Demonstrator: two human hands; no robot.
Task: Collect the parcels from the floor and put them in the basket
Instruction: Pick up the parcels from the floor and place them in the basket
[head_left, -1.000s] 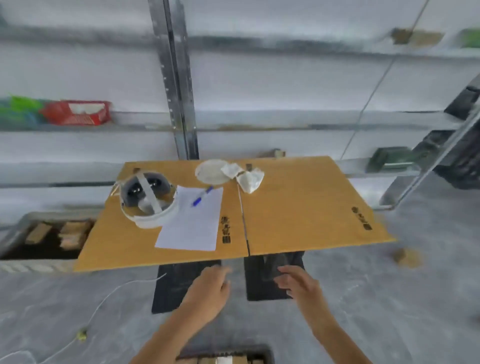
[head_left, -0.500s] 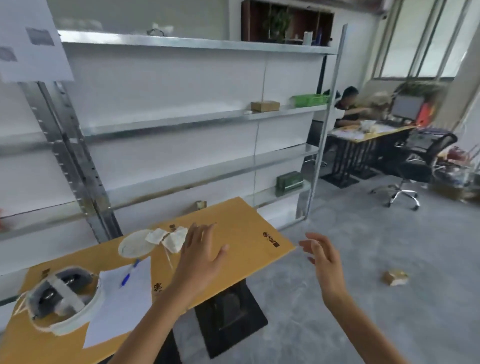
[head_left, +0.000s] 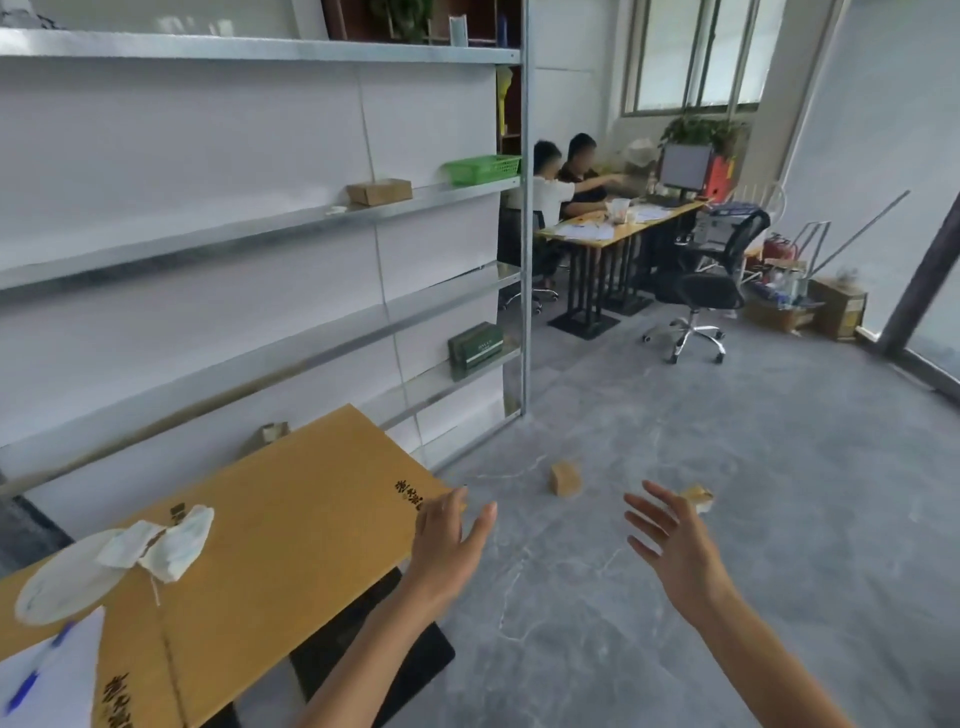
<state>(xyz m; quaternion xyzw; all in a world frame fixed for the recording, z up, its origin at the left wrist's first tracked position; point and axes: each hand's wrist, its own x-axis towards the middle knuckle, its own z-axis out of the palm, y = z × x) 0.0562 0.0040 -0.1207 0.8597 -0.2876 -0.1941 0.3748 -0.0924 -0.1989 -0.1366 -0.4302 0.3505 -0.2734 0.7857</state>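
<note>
Cardboard sheeting covers the table (head_left: 291, 525) at the near left, where a white plate (head_left: 57, 584), crumpled tissue (head_left: 166, 543), a sheet of paper (head_left: 52, 680) and a blue pen (head_left: 36, 670) are laid out. Compared with half a second ago, the view has been swung further right and away from the table, so that the headset seen earlier at the near left edge is no longer in frame and a wider stretch of grey floor (head_left: 779, 493) is exposed.

The left hand (head_left: 447, 551) is raised just off the right corner of the table, its grip released, the fingers spread and nothing held. To its right, a small brown parcel (head_left: 565, 478) is now seen on the floor, standing apart from the table and beyond both hands. This parcel was not in frame before. The right hand (head_left: 675, 551) is likewise held with its grip released and empty, palm turned inward. A second parcel (head_left: 698, 496) lies on the floor just past its fingertips, partly hidden by them; it appears to be the one seen earlier at the far right.

No parcel has yet been collected. The basket meant for them cannot be identified with certainty; a green basket (head_left: 480, 169) stands on a far shelf (head_left: 260, 228). The turn is judged to mark the start of the approach to the two parcels.
</note>
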